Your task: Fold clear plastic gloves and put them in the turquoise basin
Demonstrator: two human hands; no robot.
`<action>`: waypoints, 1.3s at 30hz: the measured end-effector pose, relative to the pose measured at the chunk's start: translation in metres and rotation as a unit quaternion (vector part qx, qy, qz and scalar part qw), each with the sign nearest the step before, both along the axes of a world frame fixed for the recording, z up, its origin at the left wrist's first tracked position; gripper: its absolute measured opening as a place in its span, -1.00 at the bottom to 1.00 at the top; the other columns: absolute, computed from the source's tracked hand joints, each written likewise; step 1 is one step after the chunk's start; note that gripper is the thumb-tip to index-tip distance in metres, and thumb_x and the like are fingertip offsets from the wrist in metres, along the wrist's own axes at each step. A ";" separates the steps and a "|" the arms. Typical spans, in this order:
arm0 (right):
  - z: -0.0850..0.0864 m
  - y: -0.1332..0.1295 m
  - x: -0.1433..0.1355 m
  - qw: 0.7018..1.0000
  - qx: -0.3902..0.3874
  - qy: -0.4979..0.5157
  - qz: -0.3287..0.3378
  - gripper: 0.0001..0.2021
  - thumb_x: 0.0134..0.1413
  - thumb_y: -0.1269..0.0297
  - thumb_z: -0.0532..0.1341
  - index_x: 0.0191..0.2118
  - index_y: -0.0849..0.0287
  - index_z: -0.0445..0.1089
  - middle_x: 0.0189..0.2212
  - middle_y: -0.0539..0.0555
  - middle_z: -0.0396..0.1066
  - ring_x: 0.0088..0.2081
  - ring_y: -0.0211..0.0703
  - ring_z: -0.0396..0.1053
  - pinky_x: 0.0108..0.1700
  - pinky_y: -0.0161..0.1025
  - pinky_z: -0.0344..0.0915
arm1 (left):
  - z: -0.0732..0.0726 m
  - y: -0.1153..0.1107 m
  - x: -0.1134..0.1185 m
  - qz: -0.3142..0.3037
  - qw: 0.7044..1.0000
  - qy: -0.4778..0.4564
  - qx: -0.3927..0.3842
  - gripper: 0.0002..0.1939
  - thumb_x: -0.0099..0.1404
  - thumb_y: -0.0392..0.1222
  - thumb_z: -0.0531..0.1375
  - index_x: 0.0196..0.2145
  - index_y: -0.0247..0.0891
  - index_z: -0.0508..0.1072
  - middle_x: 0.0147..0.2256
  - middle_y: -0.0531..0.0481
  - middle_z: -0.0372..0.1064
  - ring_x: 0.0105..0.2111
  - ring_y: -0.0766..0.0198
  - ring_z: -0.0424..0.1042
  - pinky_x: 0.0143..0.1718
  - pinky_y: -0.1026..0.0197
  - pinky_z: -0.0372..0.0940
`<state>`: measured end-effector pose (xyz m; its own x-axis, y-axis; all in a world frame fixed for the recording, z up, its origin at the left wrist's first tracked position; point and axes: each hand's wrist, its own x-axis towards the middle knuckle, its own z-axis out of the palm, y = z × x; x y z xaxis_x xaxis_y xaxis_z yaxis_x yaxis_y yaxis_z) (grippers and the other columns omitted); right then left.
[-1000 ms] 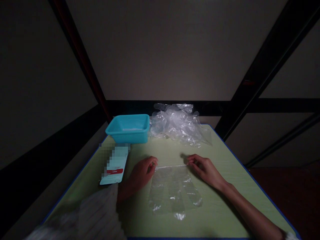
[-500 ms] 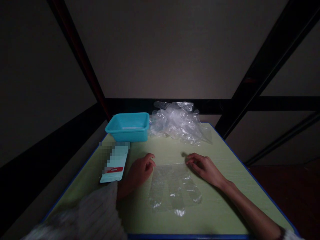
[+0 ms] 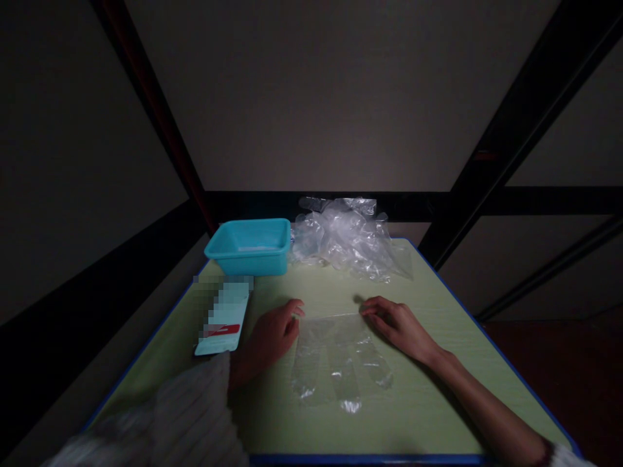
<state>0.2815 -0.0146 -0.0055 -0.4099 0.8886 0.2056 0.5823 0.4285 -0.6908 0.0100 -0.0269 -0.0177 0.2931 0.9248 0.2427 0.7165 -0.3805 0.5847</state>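
Right fingers point(image 3: 376, 303) pinch the clear glove point(image 3: 343, 373); left fingers point(image 3: 291, 306) (contact obscured) grip uncertainly, can't tell.

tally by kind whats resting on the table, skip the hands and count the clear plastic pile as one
Blue basin: 1
Pale green flat item: 1
Flat clear glove: 1
Clear plastic pile: 1 (its separate pieces cannot be counted)
Total: 4
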 end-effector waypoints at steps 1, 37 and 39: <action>0.000 0.000 0.000 1.000 -0.002 0.007 0.000 -0.83 0.11 0.31 0.03 -0.25 0.20 0.33 -0.35 0.12 0.50 -0.40 -0.14 0.44 -0.39 -0.23 0.30 | 0.000 0.000 0.000 0.001 1.000 -0.004 0.004 -0.73 0.13 -0.39 0.01 -0.21 -0.25 0.34 -0.32 -0.03 0.47 -0.39 0.23 0.44 -0.32 0.23 0.29; -0.004 0.002 0.003 0.999 0.021 0.009 0.026 -0.76 -0.07 0.48 -0.03 -0.24 0.21 0.27 -0.45 0.05 0.41 -0.46 -0.20 0.34 -0.41 -0.28 0.22 | -0.007 0.003 0.002 -0.069 0.990 0.099 0.078 -0.66 0.28 -0.33 -0.10 0.00 -0.35 0.23 -0.07 -0.20 0.32 -0.04 0.11 0.28 0.02 0.01 0.20; -0.003 0.002 0.003 0.999 0.015 0.008 0.033 -0.75 -0.05 0.47 -0.03 -0.22 0.22 0.27 -0.46 0.05 0.41 -0.47 -0.20 0.34 -0.41 -0.28 0.22 | -0.008 0.004 0.002 -0.070 0.989 0.105 0.077 -0.66 0.29 -0.31 -0.11 0.00 -0.36 0.23 -0.07 -0.21 0.31 -0.04 0.10 0.27 0.03 0.00 0.19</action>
